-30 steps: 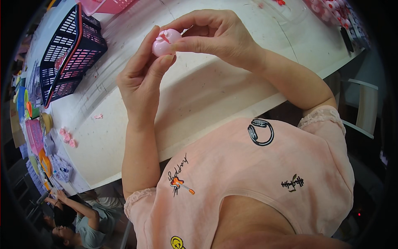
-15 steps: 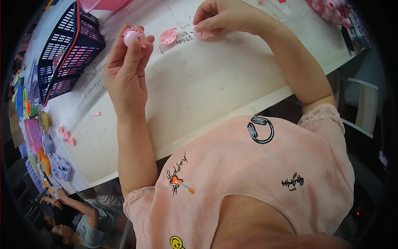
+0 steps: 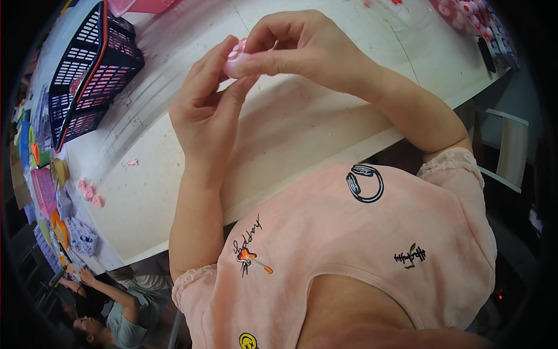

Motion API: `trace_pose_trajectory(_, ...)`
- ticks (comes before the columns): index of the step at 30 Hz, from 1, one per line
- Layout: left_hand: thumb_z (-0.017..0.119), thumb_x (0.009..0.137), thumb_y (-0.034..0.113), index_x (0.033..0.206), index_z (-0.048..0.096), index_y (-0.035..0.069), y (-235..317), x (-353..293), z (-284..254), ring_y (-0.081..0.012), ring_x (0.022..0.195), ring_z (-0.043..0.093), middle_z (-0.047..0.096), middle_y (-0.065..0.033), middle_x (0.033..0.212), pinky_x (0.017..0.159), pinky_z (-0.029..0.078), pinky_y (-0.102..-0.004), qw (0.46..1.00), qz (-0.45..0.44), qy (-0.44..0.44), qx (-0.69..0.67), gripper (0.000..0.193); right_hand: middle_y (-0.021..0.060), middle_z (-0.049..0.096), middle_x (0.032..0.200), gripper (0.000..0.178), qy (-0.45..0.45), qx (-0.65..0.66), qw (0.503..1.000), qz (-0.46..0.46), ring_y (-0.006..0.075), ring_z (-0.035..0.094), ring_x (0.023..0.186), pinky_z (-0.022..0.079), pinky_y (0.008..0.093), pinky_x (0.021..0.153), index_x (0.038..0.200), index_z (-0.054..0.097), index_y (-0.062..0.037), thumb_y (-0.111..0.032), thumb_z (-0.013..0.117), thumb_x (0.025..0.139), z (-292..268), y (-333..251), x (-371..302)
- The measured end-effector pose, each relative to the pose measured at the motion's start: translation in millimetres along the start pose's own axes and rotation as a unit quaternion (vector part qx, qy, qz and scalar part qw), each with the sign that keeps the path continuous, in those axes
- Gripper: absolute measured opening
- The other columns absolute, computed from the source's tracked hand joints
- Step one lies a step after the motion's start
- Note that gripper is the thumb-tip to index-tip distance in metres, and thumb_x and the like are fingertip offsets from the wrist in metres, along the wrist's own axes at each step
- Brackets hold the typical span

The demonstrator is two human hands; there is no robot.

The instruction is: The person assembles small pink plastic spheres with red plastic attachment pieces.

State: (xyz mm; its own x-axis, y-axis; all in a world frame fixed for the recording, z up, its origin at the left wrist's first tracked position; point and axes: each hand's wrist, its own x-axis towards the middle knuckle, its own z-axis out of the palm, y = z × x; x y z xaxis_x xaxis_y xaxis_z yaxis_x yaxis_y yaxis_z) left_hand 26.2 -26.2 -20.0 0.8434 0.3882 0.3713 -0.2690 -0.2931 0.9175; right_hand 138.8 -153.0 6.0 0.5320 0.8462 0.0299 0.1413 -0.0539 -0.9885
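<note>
A small rounded pink plastic toy part (image 3: 234,65) is up between my two hands, over the far side of the white table. The fingers of my left hand (image 3: 204,102) close round its left side. From the right, my right hand (image 3: 299,49) grips the same part, with the thumb along its near side. Between the fingers a bit of pink frilled edge shows at its top. My fingers cover the rest, so I cannot tell whether one piece or two joined pieces are held.
A dark blue slotted basket (image 3: 96,75) with a red rim stands at the left. Small pink pieces (image 3: 89,192) lie near the left table edge, with one more pink bit (image 3: 133,162) beside them. Pink and red parts (image 3: 459,14) fill the far right. A co-worker (image 3: 125,305) is at lower left.
My left hand has moved right with its pink part, and my right hand has come left to meet it. The pink pieces that lay between them no longer show on the table.
</note>
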Motion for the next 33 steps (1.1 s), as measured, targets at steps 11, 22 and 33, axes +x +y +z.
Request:
trace_pose_trajectory(11, 0.067, 0.070, -0.005, 0.112, 0.055, -0.003, 10.4, 2.2, -8.3, -0.0132, 0.079, 0.061, 0.063, -0.0120, 0.095, 0.071, 0.052, -0.0235, 0.969, -0.177, 0.011, -0.171, 0.043, 0.0015, 0.059, 0.080, 0.022, -0.138, 0.186, 0.968, 0.094, 0.0065, 0.054, 0.074, 0.042, 0.0191, 0.066, 0.089, 0.060, -0.0037, -0.024, 0.065, 0.080, -19.9, 8.8, 11.2)
trace_pose_trajectory(22, 0.068, 0.066, -0.008, 0.108, 0.055, -0.006, 8.0, 3.7, -7.5, -0.0145, 0.075, 0.062, 0.063, -0.0135, 0.093, 0.068, 0.052, -0.0229, 0.967, -0.158, 0.019, -0.200, 0.044, 0.0029, 0.060, 0.081, 0.024, -0.078, 0.179, 0.975, 0.107, 0.0071, 0.057, 0.069, 0.047, 0.0196, 0.066, 0.092, 0.060, -0.0040, -0.024, 0.063, 0.080, -8.4, 0.8, 2.0)
trace_pose_trajectory(33, 0.070, 0.064, -0.008, 0.107, 0.056, -0.006, 6.2, 2.4, -7.7, -0.0130, 0.076, 0.061, 0.062, -0.0119, 0.094, 0.067, 0.052, -0.0222, 0.965, -0.141, 0.024, -0.218, 0.045, 0.0081, 0.061, 0.085, 0.039, -0.090, 0.236, 0.961, 0.109, 0.0136, 0.061, 0.078, 0.049, 0.0251, 0.072, 0.094, 0.058, -0.0001, -0.032, 0.068, 0.074, -5.2, 2.6, -0.3)
